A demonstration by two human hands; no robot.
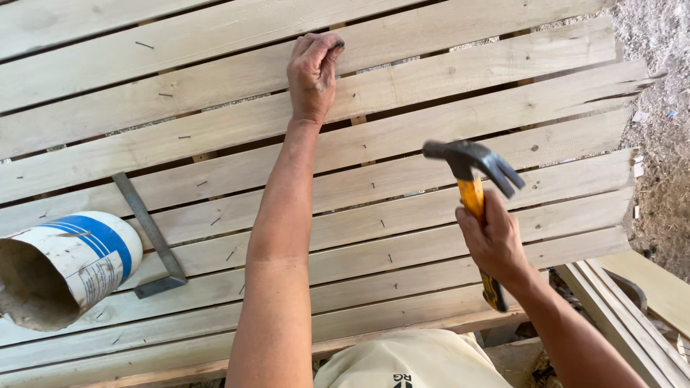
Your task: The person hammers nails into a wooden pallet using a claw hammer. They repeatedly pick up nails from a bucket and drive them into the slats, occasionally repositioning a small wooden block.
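Note:
My left hand (313,72) reaches out over a panel of pale wooden slats (445,122) and pinches a small dark nail (339,45) between thumb and fingers, its tip against a far slat. My right hand (494,241) grips the yellow handle of a claw hammer (471,164), held raised above the slats at the right, the dark steel head pointing left and the claw right. Several nails stick out of the slats in a rough line.
A white and blue can (68,262) lies on its side at the left, its open mouth toward me. Beside it rests a metal square (152,241). Loose planks (632,316) lie at the lower right, and gravelly ground (658,65) borders the panel on the right.

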